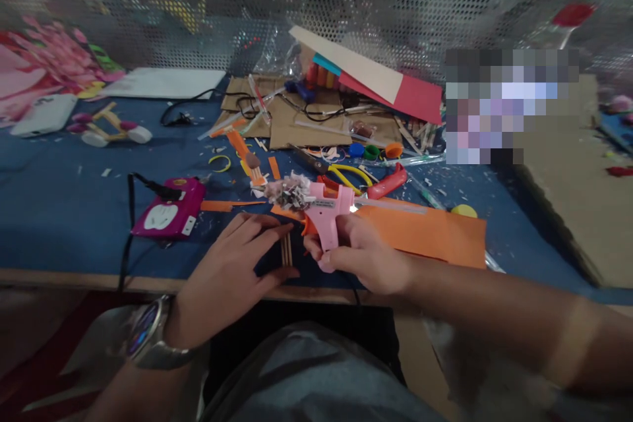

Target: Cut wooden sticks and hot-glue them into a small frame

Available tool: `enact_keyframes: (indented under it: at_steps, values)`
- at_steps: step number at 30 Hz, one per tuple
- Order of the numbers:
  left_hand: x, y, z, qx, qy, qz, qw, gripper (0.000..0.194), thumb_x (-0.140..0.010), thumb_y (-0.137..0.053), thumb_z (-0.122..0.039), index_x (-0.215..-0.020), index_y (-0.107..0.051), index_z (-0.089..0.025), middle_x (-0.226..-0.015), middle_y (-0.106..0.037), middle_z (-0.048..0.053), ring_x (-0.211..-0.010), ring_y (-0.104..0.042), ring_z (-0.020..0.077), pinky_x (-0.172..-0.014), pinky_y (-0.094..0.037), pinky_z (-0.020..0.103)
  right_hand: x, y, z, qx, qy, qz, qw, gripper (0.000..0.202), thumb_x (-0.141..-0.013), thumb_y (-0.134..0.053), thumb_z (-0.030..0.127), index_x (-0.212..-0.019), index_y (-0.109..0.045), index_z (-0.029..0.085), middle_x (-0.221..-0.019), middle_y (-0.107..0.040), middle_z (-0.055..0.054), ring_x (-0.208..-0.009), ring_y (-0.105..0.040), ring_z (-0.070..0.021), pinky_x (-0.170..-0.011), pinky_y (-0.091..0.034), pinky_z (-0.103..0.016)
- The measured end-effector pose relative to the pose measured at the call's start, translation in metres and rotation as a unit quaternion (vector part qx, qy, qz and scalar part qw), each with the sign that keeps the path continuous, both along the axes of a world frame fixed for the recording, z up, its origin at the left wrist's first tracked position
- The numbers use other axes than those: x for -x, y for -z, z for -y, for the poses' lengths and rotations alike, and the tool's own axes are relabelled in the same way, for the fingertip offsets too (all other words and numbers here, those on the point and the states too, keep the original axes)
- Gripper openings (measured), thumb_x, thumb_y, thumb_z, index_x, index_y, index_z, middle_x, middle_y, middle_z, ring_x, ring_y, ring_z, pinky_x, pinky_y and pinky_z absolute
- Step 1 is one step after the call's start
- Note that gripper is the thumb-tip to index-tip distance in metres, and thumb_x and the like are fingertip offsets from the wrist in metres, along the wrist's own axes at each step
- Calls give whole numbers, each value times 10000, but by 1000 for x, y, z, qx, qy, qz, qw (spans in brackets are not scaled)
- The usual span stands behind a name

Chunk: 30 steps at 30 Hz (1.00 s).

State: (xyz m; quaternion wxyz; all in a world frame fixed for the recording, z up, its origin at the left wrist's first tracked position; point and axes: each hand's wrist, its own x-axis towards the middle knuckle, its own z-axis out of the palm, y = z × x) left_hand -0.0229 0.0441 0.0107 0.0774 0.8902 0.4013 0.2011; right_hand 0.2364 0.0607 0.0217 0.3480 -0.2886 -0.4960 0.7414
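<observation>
My right hand (363, 254) is wrapped round the handle of a pink glue gun (325, 214), whose nozzle end points left. Grey, shredded-looking material (290, 191) covers the front of the gun. Between the thumb and fingers of my left hand (237, 264) are a few short wooden sticks (287, 248), held side by side near the table's front edge. Just left of the gun's front stands a small orange piece (238, 144) with a brown lump by it. An orange sheet (430, 231) lies behind and right of my right hand.
A purple power box (171, 208) with a black cable sits at left. Yellow-handled pliers (349, 175) and a red-handled tool (388, 181) lie behind the gun. Farther back are cardboard (306, 119), a red sheet (420, 97) and a wheeled stick frame (111, 124). More cardboard (568, 191) stands at right.
</observation>
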Motion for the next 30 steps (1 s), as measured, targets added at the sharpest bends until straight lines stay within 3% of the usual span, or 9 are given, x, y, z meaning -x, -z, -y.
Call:
enact_keyframes:
  at_steps: [6, 9, 15, 23, 27, 30]
  values:
    - [-3, 2, 1, 14, -21, 4, 1000, 491, -1057, -777, -494, -1432, -722, -182, -1327, -749, 157, -1260, -685, 372, -1141, -581, 573, 1, 2, -2, 29, -4, -12, 1000, 217, -670, -760, 121, -814, -634, 224, -790, -599, 50, -742, -548, -143, -691, -457, -305]
    - [-7, 2, 2, 6, -29, 3, 1000, 445, -1058, -775, -463, -1393, -735, -173, -1320, -744, 162, -1245, -688, 370, -1124, -592, 573, 1, 0, -7, 72, -3, -34, 997, 290, -644, -690, 135, -887, -581, 250, -777, -595, 73, -659, -631, -151, -616, -531, -307]
    - [-10, 7, 5, -4, -45, 11, 999, 545, -1052, -788, -552, -1425, -735, -159, -1347, -732, 175, -1257, -682, 394, -1126, -584, 615, -14, -10, -10, 126, 11, -34, 991, 346, -642, -618, 93, -919, -499, 263, -759, -609, 85, -536, -601, -117, -455, -465, -226]
    - [-12, 5, 9, -10, -44, 29, 999, 628, -1027, -824, -557, -1454, -737, -105, -1314, -741, 179, -1227, -695, 402, -1083, -594, 618, -34, 2, -9, 149, 5, -39, 988, 247, -639, -671, 157, -829, -540, 246, -696, -563, 71, -481, -530, -112, -419, -378, -226]
    - [-9, 3, 11, -22, -56, 22, 998, 763, -1013, -815, -626, -1511, -679, -64, -1339, -724, 209, -1250, -676, 422, -1126, -573, 647, -38, 4, -6, 150, -5, -36, 988, 173, -774, -805, 264, -816, -644, 218, -666, -640, 25, -511, -615, -146, -491, -450, -270]
    - [-4, -1, 10, -11, -63, 14, 998, 782, -995, -825, -654, -1502, -671, -79, -1358, -717, 210, -1270, -670, 429, -1171, -557, 658, -43, 2, -1, 153, -4, -17, 988, 339, -927, -849, 502, -860, -743, 186, -700, -749, -57, -575, -693, -181, -548, -498, -295]
